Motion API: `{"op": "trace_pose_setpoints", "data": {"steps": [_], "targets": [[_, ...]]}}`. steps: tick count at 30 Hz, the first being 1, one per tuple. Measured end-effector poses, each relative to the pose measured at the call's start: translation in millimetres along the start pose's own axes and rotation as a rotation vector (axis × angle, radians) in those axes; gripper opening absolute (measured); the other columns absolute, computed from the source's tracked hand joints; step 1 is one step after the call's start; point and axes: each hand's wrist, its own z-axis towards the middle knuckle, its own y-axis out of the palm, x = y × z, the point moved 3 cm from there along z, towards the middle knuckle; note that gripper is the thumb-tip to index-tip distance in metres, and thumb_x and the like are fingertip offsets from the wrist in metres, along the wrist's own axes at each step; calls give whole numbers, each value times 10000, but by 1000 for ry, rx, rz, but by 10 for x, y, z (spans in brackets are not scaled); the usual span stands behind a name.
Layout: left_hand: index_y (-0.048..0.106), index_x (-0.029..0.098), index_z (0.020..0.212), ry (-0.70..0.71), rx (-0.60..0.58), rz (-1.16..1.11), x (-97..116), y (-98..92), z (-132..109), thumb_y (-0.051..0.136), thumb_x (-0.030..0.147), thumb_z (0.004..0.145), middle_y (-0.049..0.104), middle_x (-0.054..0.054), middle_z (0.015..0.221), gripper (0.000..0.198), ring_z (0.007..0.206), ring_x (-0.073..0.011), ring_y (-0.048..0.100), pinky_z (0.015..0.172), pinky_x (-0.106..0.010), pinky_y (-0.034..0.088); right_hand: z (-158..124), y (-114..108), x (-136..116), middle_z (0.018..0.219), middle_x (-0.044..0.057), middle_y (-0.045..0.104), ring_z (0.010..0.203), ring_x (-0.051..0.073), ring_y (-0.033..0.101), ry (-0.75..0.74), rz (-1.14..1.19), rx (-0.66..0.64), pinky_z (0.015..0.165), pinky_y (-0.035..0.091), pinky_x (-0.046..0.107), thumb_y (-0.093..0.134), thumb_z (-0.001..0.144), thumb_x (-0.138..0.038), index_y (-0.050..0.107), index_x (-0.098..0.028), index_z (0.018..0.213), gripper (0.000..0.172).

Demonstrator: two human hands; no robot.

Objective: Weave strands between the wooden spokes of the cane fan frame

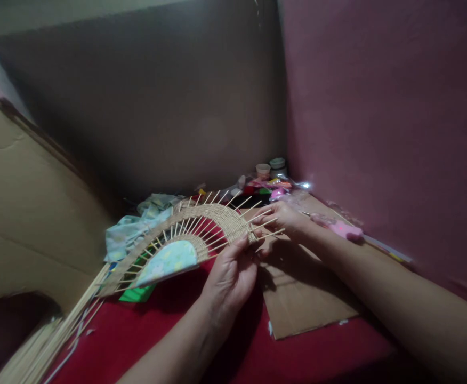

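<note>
Half-woven wicker disc (201, 224), held tilted above a red cloth surface (169, 330). The left hand (229, 277) pinches the disc's rim at its near right edge, fingers closed on the weave. The right hand (283, 218), just beside the disc's right end, touches the bare projecting spokes; whether it grips them cannot be told. A pale printed fabric centre sits inside the disc. Behind the disc stand two small jars (271, 169), contents not visible. Loose reeds (45, 341) trail from the disc's left end. Flat cardboard (301, 293) lies right of the disc; a large cardboard sheet (21, 208) stands to its left.
</note>
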Motion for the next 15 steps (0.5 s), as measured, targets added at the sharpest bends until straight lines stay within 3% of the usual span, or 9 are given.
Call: {"op": "trace_pose_setpoints", "data": {"steps": [4, 9, 15], "targets": [[646, 80, 726, 4, 57, -5, -15, -18, -7, 501, 60, 799, 646, -91, 788, 164, 735, -169, 595, 652, -292, 464, 25, -71, -6, 434, -58, 430, 419, 49, 302, -41, -84, -6, 419, 217, 226, 698, 606, -229, 662, -142, 640, 101], [640, 83, 693, -15, 94, -23, -32, -34, -19, 518, 50, 784, 638, -82, 749, 156, 678, -154, 590, 623, -278, 464, -33, -157, -153, 538, -19, 521, 493, 71, 405, -58, -298, 22, 461, 302, 226, 656, 645, -177, 651, -154, 626, 30], [638, 75, 698, -10, 92, -24, -26, -53, -15, 526, 45, 774, 633, -85, 743, 139, 668, -151, 586, 610, -273, 468, -44, -282, -224, 520, -25, 513, 486, 75, 413, -148, -373, 41, 470, 316, 225, 634, 685, -248, 651, -143, 684, 106]]}}
